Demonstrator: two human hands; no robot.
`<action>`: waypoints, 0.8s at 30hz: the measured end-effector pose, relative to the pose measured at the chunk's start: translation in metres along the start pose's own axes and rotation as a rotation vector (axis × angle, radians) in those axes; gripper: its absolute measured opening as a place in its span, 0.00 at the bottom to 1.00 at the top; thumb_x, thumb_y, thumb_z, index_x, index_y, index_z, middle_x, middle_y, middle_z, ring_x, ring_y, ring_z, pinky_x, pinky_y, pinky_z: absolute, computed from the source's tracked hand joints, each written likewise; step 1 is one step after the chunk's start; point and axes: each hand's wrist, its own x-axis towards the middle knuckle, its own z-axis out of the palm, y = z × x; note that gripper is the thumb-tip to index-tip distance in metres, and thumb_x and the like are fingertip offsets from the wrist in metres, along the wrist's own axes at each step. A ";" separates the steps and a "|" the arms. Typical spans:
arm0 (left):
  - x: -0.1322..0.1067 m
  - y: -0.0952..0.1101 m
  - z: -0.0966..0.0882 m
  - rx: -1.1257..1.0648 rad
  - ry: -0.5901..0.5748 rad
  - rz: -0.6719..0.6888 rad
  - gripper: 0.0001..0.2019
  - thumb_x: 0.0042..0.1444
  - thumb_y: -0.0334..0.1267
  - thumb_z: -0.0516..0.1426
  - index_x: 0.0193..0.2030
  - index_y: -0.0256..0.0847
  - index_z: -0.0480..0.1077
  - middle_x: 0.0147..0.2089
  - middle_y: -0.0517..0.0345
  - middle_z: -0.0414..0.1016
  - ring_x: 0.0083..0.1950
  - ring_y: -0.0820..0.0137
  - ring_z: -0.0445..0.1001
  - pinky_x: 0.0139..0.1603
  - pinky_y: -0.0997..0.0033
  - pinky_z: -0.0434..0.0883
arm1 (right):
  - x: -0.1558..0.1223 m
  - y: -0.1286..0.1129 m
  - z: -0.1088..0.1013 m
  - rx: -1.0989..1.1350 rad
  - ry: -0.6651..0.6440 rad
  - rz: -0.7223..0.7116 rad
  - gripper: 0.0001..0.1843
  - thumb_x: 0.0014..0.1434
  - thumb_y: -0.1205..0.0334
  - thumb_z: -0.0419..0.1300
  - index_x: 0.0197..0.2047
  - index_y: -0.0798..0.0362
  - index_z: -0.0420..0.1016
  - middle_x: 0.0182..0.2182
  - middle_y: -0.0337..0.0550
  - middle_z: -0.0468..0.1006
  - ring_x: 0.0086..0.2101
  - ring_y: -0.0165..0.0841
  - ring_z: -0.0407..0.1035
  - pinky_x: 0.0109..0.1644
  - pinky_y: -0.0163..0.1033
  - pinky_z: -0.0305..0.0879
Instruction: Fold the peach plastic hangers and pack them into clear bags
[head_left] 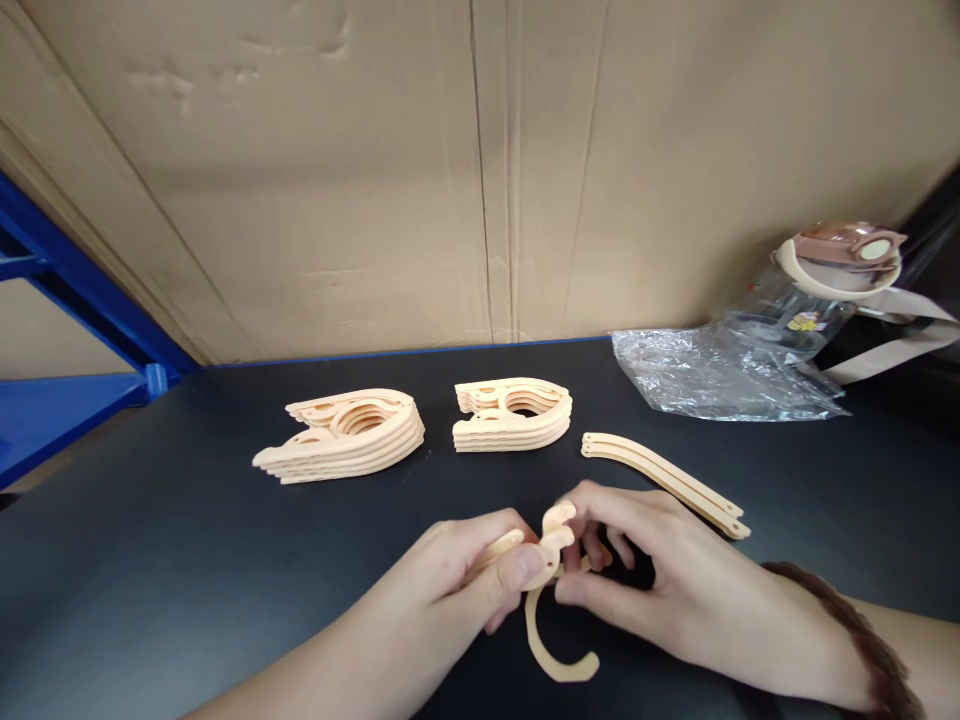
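Observation:
My left hand (pixel 469 575) and my right hand (pixel 660 580) meet low in the middle of the black table (pixel 150 560). Both pinch the same set of pale orange plastic parts (pixel 551 545), with a curved hook (pixel 555 655) hanging down below my fingers. My left thumb presses on top of the parts. My right fingers curl around them from the right side. Beyond my hands lie two stacks of the same flat plastic pieces, a left stack (pixel 345 435) and a right stack (pixel 514 412). Two long curved strips (pixel 664 478) lie just above my right hand.
A crumpled clear plastic bag (pixel 712 375) lies at the back right, beside a clear bottle with a brown lid (pixel 817 285) and a tan strap. A cardboard wall (pixel 450 170) stands behind the table. A blue metal rack (pixel 67 330) borders the left.

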 end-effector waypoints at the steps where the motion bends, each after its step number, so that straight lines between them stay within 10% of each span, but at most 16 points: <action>1: -0.001 0.002 0.000 0.057 0.025 0.003 0.20 0.68 0.51 0.48 0.27 0.42 0.59 0.25 0.67 0.57 0.27 0.74 0.55 0.27 0.73 0.53 | -0.001 0.000 0.001 0.035 0.011 0.003 0.13 0.60 0.62 0.65 0.46 0.47 0.67 0.31 0.32 0.75 0.30 0.26 0.68 0.33 0.30 0.65; 3: -0.003 0.005 0.000 0.183 0.066 0.009 0.19 0.69 0.49 0.47 0.30 0.42 0.63 0.28 0.66 0.63 0.29 0.73 0.61 0.30 0.73 0.56 | -0.002 -0.001 0.001 0.087 0.029 0.001 0.22 0.59 0.63 0.66 0.53 0.45 0.64 0.33 0.31 0.76 0.31 0.26 0.69 0.34 0.29 0.67; 7: -0.009 0.005 0.002 0.284 0.097 0.030 0.21 0.70 0.49 0.43 0.34 0.44 0.69 0.34 0.62 0.72 0.37 0.67 0.71 0.39 0.71 0.62 | -0.003 0.000 0.000 -0.054 0.072 -0.116 0.02 0.66 0.64 0.59 0.41 0.48 0.69 0.30 0.32 0.75 0.28 0.25 0.69 0.32 0.29 0.65; 10: -0.009 -0.002 0.003 0.241 0.139 0.032 0.17 0.70 0.47 0.45 0.43 0.48 0.73 0.38 0.61 0.74 0.42 0.65 0.72 0.44 0.70 0.64 | -0.003 0.003 -0.001 -0.127 0.088 -0.224 0.06 0.66 0.69 0.56 0.43 0.48 0.69 0.34 0.34 0.75 0.31 0.25 0.70 0.35 0.29 0.65; 24: 0.001 -0.005 -0.004 -0.020 0.099 -0.015 0.09 0.63 0.42 0.58 0.48 0.47 0.74 0.36 0.65 0.73 0.36 0.72 0.67 0.35 0.76 0.62 | -0.002 0.008 0.000 -0.196 0.113 -0.221 0.03 0.66 0.67 0.59 0.41 0.49 0.70 0.35 0.36 0.77 0.32 0.27 0.72 0.36 0.31 0.67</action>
